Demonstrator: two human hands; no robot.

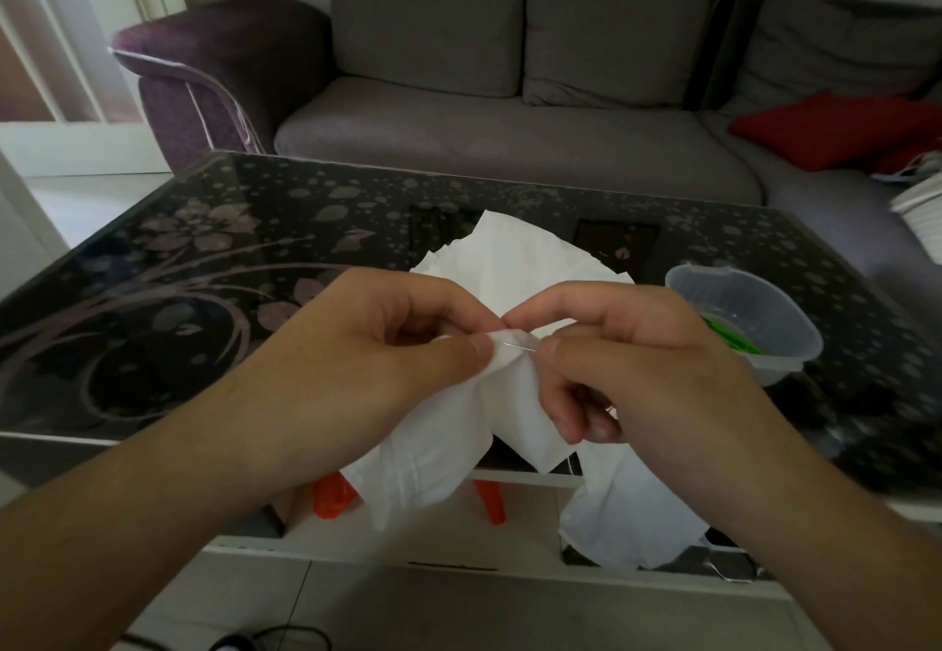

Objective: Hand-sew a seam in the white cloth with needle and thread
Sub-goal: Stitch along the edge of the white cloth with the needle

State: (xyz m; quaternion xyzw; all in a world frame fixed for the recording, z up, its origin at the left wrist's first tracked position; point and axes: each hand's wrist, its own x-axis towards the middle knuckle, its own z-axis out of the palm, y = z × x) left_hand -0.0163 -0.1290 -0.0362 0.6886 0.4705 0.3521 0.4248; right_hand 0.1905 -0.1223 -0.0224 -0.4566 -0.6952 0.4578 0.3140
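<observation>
A white cloth (515, 263) lies on the dark glass table (214, 253) and hangs over its near edge in loose folds. My left hand (367, 344) pinches a folded edge of the cloth between thumb and forefinger. My right hand (627, 360) pinches a thin silver needle (520, 343) that lies across the fold between the two hands. The thread is too fine to make out.
A clear plastic tub (744, 319) holding something green stands on the table to the right. A grey sofa (509, 130) with a red cushion (836, 128) is behind the table. Orange objects (334, 495) sit under the table's edge.
</observation>
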